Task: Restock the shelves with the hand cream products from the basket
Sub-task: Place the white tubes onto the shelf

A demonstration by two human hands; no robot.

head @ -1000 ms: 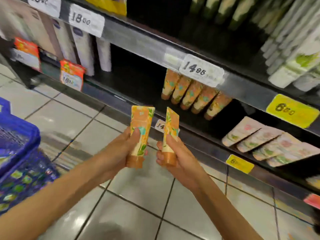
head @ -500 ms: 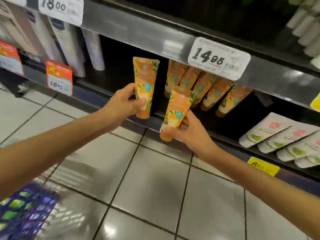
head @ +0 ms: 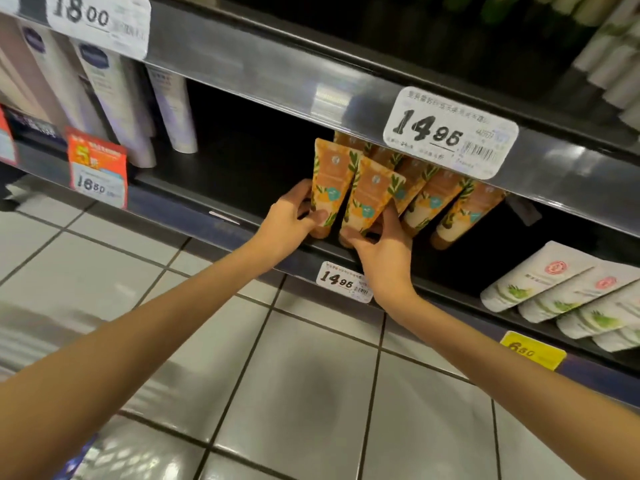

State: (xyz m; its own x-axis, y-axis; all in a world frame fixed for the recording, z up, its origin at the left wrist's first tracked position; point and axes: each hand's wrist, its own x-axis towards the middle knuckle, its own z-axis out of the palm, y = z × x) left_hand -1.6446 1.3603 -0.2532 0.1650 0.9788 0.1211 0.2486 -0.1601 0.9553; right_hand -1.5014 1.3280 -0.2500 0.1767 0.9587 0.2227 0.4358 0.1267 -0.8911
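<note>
Head view: left fingers (head: pixel 319 215) pinch left tube (head: pixel 330 180), right fingers (head: pixel 350 234) grip right tube (head: pixel 371 194).

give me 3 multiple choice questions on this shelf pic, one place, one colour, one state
1. Where are the left-hand tube and right-hand tube relative to the shelved orange row?
A) at its left end
B) at its right end
C) one shelf lower
2. What colour is the 6.50 tag?
A) white
B) yellow
C) red
3. What is the left hand doing?
A) hanging empty
B) gripping a tube
C) touching the floor
Key: 1 A, both sit left of the row. 2 B, it is plainly yellow. 3 B, thumb and fingers wrap the tube.
</note>
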